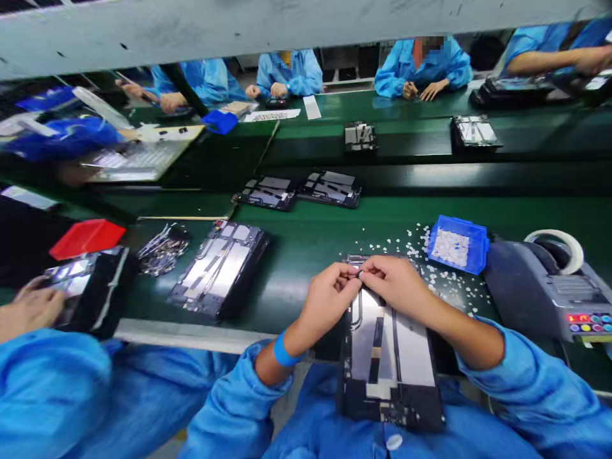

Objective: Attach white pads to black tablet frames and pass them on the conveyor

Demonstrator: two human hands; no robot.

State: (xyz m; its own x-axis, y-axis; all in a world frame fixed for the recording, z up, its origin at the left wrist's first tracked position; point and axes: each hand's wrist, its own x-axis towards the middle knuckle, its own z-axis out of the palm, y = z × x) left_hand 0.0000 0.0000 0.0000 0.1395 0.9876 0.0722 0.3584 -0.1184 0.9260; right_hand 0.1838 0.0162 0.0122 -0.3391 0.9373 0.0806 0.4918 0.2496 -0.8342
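The open tablet assembly (pixel 415 357) lies at the near edge of the green workbench (pixel 296 255), its lower end jutting out over the person's lap. At its upper end the left hand (pixel 329 293) and right hand (pixel 394 280) meet, each with thumb and fingers pinched narrow on a tiny dark part (pixel 358 273) held between them; the hands and forearms cover much of that end. Small white pieces are scattered just beyond and to the right, around a blue plastic bin (pixel 459 244) holding more of them. Right of the bin stands a grey tape dispenser (pixel 540 287) with a roll of whitish tape (pixel 571 252) and lit buttons. To the left sits a stack of tablet assemblies (pixel 220 268), then a heap of small metallic parts (pixel 164 250) and a red bin (pixel 87 238), beside which a co-worker's hand (pixel 36 303) touches another device. Two more open assemblies (pixel 299 190) lie farther back, touching or nearly so. Beyond, other people in blue work along the far bench, below a pale overhead beam (pixel 287 29) that cuts across the top of the view.
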